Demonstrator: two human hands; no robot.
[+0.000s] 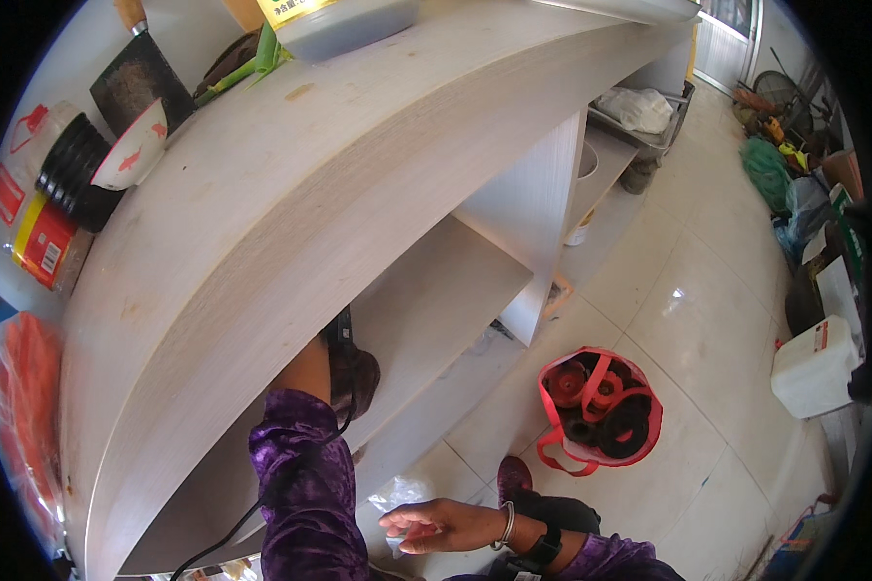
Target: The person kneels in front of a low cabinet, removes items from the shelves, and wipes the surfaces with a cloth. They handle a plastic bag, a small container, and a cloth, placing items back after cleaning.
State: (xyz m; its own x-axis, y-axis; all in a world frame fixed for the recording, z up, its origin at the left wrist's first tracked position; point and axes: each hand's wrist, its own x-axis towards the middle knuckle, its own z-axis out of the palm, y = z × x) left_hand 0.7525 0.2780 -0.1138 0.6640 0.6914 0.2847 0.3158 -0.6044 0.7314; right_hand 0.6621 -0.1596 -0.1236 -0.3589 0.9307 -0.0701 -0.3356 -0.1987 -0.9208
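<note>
My left arm in a purple velvet sleeve (307, 479) reaches under the countertop (211, 210) into the open shelving. The counter's front edge hides my left hand; a black device (344, 327) with a cable sits at that wrist, beside a dark brown rounded object (363, 385) on the shelf board (436, 290). Lower in view, my right hand (436, 526) hovers over the floor, fingers loosely bent and thumb apart, with no object seen in its grasp. It wears a metal bracelet and a black wristband. Clear plastic (401, 492) shows just behind its fingers.
A red bag (599, 410) full of red and black items stands on the tiled floor. On the countertop are a cleaver (142, 80), a bowl (132, 149), stacked black bowls (80, 171) and a bottle (349, 29). A white jug (814, 370) and clutter line the right side.
</note>
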